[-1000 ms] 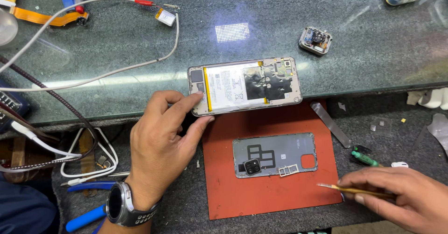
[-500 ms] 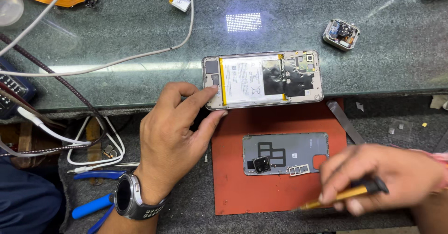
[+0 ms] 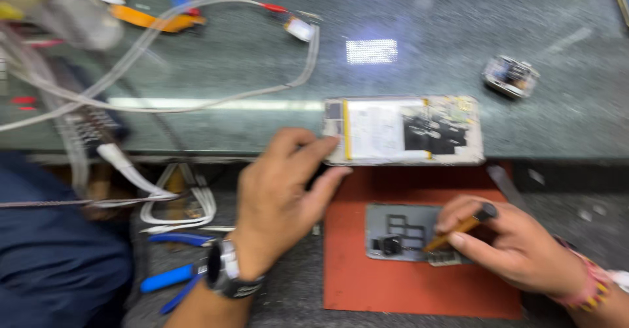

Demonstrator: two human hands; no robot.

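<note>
Steadying the opened phone (image 3: 403,130) with the left hand (image 3: 278,200): fingers spread loosely, tips pressing the phone's near-left corner, nothing gripped. Reads like a hold-down so it doesn't slide. Phone lies back-off and face down at the front edge of the green bench (image 3: 419,20), battery and board exposed, just above the red mat (image 3: 367,282)

Right hand (image 3: 504,246) has its fingers pinched shut on a thin yellow-handled tool (image 3: 458,226), pencil grip, tip angled down-left onto the grey inner cover plate (image 3: 400,231). Plate lies flat on the mat, so probably parked there to keep small parts on a contrasting surface. Tip looks like it touches the plate's lower right edge; frame is motion-blurred, can't tell exactly what it contacts

Around it:
- small camera-like module (image 3: 511,76) on the bench, well apart to the right of the phone
- white cables (image 3: 196,99) looping over the bench left, one ending in a small connector (image 3: 300,28) with a red clip
- blue-handled pliers (image 3: 171,275) left of the left wrist, beside the wristwatch (image 3: 226,275)
- flat metal strip (image 3: 504,184) just right of the mat, partly behind the right hand
</note>
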